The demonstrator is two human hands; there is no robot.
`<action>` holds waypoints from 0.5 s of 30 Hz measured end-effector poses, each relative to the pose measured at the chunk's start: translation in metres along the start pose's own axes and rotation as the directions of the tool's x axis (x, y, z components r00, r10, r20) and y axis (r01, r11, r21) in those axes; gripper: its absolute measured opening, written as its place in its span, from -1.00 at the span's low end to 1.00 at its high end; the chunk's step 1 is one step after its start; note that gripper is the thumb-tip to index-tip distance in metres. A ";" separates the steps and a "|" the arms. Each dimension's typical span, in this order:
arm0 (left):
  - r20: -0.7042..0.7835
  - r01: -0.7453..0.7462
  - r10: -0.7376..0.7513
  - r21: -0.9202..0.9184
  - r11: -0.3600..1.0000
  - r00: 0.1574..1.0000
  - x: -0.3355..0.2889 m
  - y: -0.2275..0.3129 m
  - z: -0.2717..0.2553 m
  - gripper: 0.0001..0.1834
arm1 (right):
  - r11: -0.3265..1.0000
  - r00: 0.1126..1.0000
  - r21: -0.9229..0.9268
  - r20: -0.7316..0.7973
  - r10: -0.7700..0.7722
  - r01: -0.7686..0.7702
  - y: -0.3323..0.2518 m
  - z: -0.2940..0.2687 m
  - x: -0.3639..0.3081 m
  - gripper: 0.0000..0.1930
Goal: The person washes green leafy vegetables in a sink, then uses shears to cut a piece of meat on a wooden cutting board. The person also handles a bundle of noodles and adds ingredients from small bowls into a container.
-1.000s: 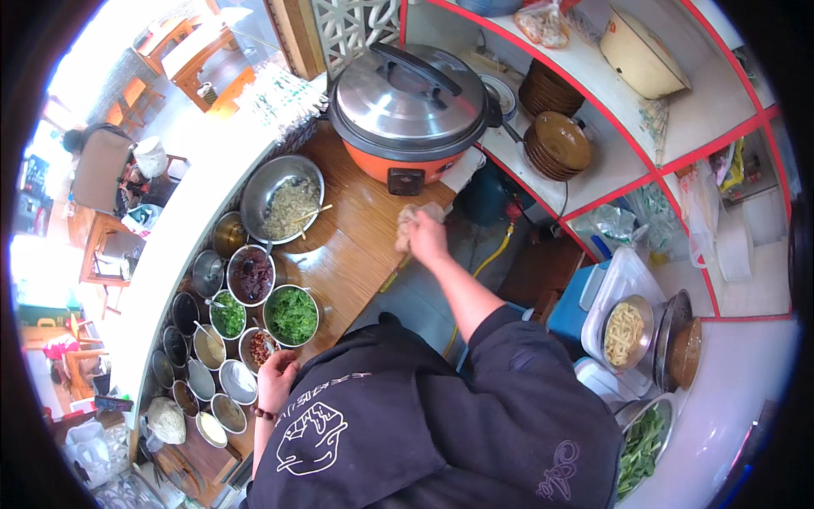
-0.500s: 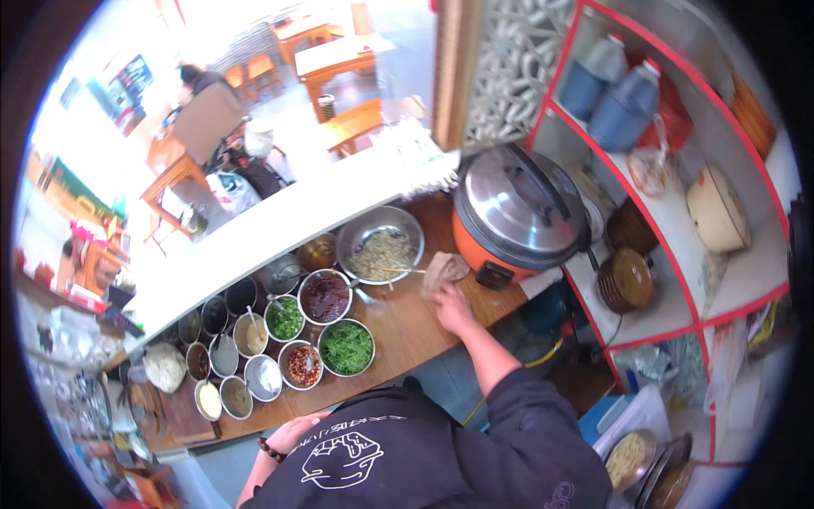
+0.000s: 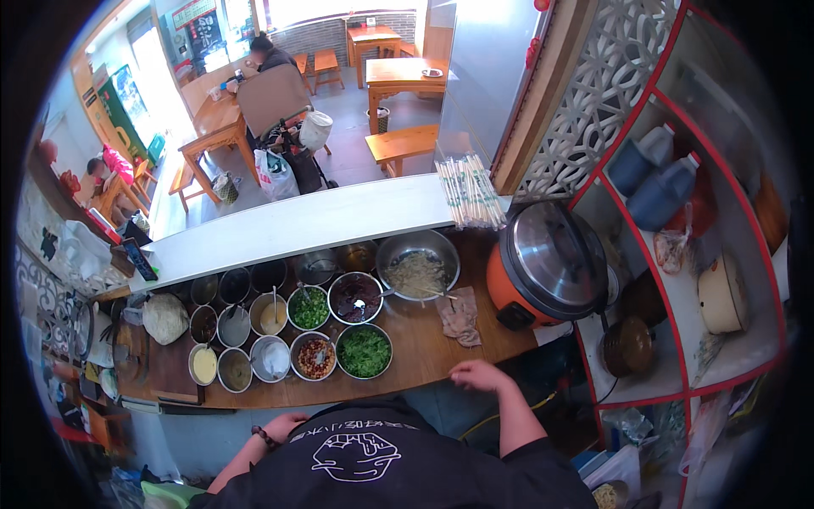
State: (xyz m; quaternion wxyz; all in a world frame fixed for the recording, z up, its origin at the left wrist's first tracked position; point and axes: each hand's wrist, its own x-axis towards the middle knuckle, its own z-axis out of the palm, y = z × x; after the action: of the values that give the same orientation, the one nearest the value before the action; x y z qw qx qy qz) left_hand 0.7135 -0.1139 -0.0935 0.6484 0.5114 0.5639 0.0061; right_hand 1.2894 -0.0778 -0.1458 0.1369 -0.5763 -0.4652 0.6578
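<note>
My right hand (image 3: 476,376) hovers just off the counter's near edge, its fingers loosely curled together and nothing showing in them. Beyond it a crumpled brownish cloth (image 3: 460,317) lies on the wooden counter, apart from the hand. My left hand (image 3: 284,427) rests low against my dark shirt, fingers lying flat and partly hidden. Closest to my right hand among the containers is a metal bowl of chopped greens (image 3: 365,350). Behind the cloth stands a large steel bowl (image 3: 390,285) holding pale shredded food, with a stick or chopstick reaching out over its rim.
Several small pots of sauces and toppings, including chopped scallions (image 3: 308,307), fill the counter's middle. An orange rice cooker (image 3: 510,293) stands at right, beside red-edged shelves (image 3: 653,254). Wrapped chopsticks (image 3: 469,191) lie on the white ledge (image 3: 297,233). A person (image 3: 273,58) sits beyond.
My right hand has let go of the cloth and drawn back toward me, off the counter. The cloth now lies flatter. The whole view has shifted, while my left hand stays by my body.
</note>
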 end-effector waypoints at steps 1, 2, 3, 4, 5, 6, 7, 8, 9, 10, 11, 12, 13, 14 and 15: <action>-0.051 -0.037 0.040 0.069 0.997 0.998 0.000 -0.018 0.004 -0.57 | 0.998 0.996 0.047 0.078 0.032 -0.035 0.005 0.014 -0.002 -0.64; -0.117 -0.134 0.161 0.211 0.968 0.980 0.004 -0.049 0.010 -0.53 | 0.989 0.990 0.109 0.103 0.092 -0.103 0.018 0.032 -0.002 -0.65; -0.141 -0.138 0.180 0.266 0.954 0.974 0.006 -0.068 0.016 -0.53 | 0.978 0.975 0.098 0.143 0.170 -0.185 0.039 0.048 0.004 -0.58; -0.155 -0.075 0.122 0.278 0.958 0.980 0.004 -0.080 0.019 -0.53 | 0.971 0.967 0.067 0.128 0.219 -0.229 0.056 0.069 0.007 -0.59; -0.161 -0.027 0.077 0.293 0.956 0.984 0.002 -0.091 0.022 -0.53 | 0.974 0.969 -0.036 0.101 0.224 -0.222 0.081 0.091 0.010 -0.63; -0.158 0.018 0.032 0.302 0.953 0.987 0.004 -0.100 0.025 -0.54 | 0.975 0.973 -0.077 0.088 0.214 -0.208 0.127 0.113 0.016 -0.62; -0.157 0.054 -0.008 0.291 0.955 0.988 0.000 -0.110 0.026 -0.54 | 0.880 0.983 -0.474 0.145 0.115 -0.033 0.151 0.128 0.018 -0.59; -0.150 0.086 -0.045 0.280 0.956 0.988 -0.001 -0.117 0.027 -0.54 | 0.846 0.981 -0.527 0.193 0.023 0.083 0.186 0.145 0.009 -0.57; -0.149 0.118 -0.079 0.281 0.952 0.986 -0.005 -0.119 0.024 -0.54 | 0.872 0.979 -0.485 0.197 0.044 0.059 0.200 0.155 0.004 -0.57; -0.154 0.152 -0.114 0.263 0.953 0.981 -0.014 -0.127 0.024 -0.54 | 0.900 0.973 -0.433 0.179 0.143 -0.052 0.190 0.160 0.005 -0.57; -0.145 0.166 -0.132 0.256 0.952 0.981 -0.016 -0.131 0.022 -0.54 | 0.911 0.964 -0.381 0.142 0.227 -0.158 0.186 0.162 0.002 -0.57; -0.133 0.183 -0.153 0.251 0.951 0.979 -0.019 -0.137 0.021 -0.54 | 0.907 0.957 -0.366 0.117 0.266 -0.208 0.180 0.163 0.003 -0.57; -0.120 0.192 -0.167 0.247 0.950 0.979 -0.022 -0.142 0.018 -0.54 | 0.902 0.948 -0.347 0.092 0.305 -0.257 0.175 0.162 0.005 -0.57; -0.107 0.203 -0.181 0.244 0.948 0.978 -0.026 -0.146 0.016 -0.55 | 0.897 0.941 -0.334 0.070 0.331 -0.291 0.166 0.162 0.007 -0.57; -0.096 0.209 -0.191 0.239 0.948 0.977 -0.029 -0.150 0.011 -0.55 | 0.892 0.936 -0.322 0.047 0.348 -0.316 0.158 0.162 0.009 -0.57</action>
State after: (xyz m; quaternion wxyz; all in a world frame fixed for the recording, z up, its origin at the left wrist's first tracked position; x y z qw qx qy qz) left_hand 0.6256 -0.2095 -0.1743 0.5560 0.5279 0.6321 -0.1120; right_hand 1.1994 -0.2281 -0.2888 -0.0940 -0.6266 -0.4636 0.6194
